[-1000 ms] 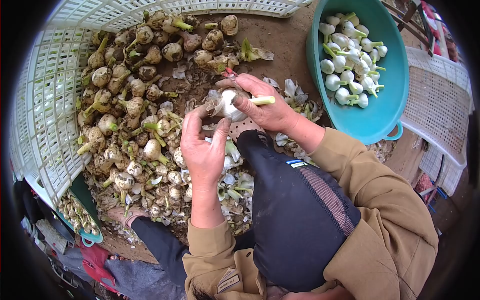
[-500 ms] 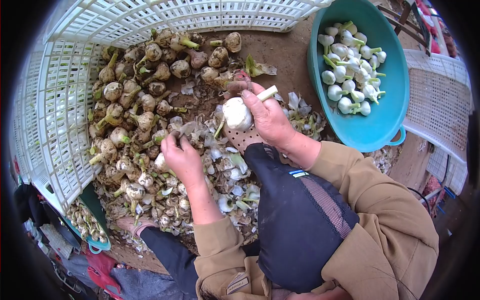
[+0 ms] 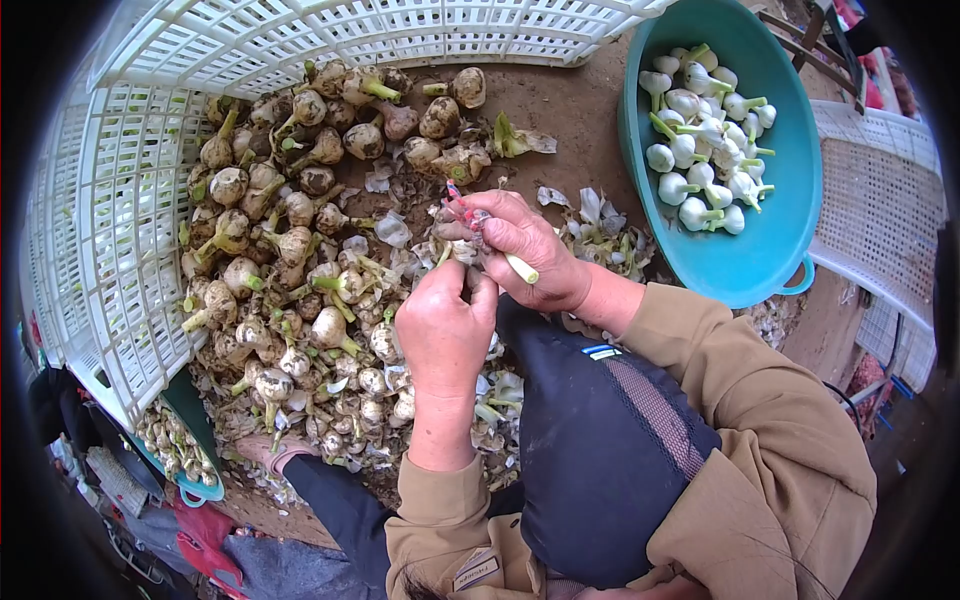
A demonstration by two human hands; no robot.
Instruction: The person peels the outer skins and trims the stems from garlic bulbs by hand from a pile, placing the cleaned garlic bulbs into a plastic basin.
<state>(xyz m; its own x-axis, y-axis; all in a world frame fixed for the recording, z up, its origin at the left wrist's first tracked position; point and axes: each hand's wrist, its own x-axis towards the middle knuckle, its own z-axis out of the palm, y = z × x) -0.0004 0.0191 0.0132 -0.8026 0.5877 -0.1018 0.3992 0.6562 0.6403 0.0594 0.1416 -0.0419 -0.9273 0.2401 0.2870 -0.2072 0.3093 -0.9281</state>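
My right hand (image 3: 530,250) is wrapped round a garlic bulb, whose cut green-white stem (image 3: 521,268) sticks out toward the lower right. A small tool with a red wrapped handle (image 3: 468,213) also sits in that hand's fingers. My left hand (image 3: 447,322) is closed, its thumb and fingertips pinched together at the bulb's near side; what they grip is too small to make out. Both hands hide most of the bulb. Unpeeled, soil-stained garlic (image 3: 290,243) lies heaped to the left of my hands.
A teal basin (image 3: 740,275) with peeled white garlic stands at the upper right. White plastic crates (image 3: 130,230) border the heap. Loose skins (image 3: 600,215) lie around my hands and legs. At the lower left is another basin (image 3: 202,490) with small bulbs.
My left hand went left away from the bulb, then came back and now pinches at it. My right hand has turned, its fingers now covering the bulb, with the stem pointing lower right.
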